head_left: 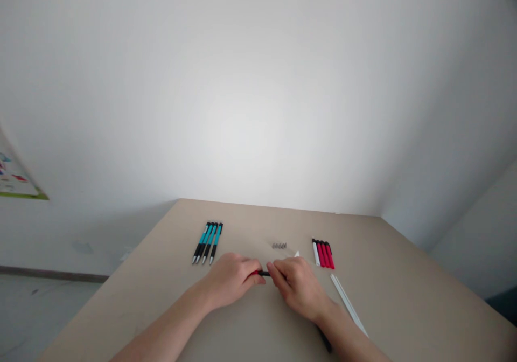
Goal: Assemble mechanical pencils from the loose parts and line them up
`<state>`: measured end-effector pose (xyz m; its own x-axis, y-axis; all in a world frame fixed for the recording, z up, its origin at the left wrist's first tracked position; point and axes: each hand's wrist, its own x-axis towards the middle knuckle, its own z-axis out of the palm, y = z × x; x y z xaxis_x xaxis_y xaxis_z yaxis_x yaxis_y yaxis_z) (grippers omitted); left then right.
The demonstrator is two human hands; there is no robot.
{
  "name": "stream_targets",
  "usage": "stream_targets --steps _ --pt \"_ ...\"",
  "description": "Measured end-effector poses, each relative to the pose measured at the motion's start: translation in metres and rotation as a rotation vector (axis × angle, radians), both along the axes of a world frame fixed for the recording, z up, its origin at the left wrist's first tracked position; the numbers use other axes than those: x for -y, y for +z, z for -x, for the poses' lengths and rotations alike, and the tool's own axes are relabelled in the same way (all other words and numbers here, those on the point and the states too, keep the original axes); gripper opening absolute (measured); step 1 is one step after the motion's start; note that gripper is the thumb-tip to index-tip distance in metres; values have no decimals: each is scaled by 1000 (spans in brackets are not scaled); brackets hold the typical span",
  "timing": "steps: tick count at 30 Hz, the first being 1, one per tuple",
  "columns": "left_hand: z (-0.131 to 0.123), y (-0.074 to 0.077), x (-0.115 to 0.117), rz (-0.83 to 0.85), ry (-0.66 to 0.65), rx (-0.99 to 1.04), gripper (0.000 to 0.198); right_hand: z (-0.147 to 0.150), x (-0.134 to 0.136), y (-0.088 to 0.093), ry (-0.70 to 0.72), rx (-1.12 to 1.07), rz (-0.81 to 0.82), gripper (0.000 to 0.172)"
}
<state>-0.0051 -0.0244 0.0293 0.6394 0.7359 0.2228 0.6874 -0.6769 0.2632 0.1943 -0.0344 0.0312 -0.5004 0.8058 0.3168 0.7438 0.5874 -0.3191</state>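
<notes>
While the left hand [231, 279] and right hand [298, 287] each pinch an end of the red-and-black pen [263, 273] over the table [388, 281], holding both ends in 1 straight line seems wisest.

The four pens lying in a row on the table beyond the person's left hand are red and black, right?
Not quite. The head view shows those four pens beyond the left hand are teal and black, lying in a row on the table. The red pens lie beyond the right hand, and both hands pinch a black pen between them.
</notes>
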Motion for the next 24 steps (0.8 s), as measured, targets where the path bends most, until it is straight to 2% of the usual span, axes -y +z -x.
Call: stream_targets --steps 5,11,16,20,24 --pt "1 -2 -1 30 22 39 23 0 0 0 73 -68 14 33" --pt "1 3 2 43 -22 73 14 0 -1 0 20 -31 11 50" --pt "3 5 1 39 -13 114 28 -3 -1 2 82 -87 25 26" --pt "3 3 1 45 -22 95 37 -3 -1 4 139 -43 18 36" --pt "1 4 2 107 -26 125 25 -7 -3 8 118 -52 77 39"
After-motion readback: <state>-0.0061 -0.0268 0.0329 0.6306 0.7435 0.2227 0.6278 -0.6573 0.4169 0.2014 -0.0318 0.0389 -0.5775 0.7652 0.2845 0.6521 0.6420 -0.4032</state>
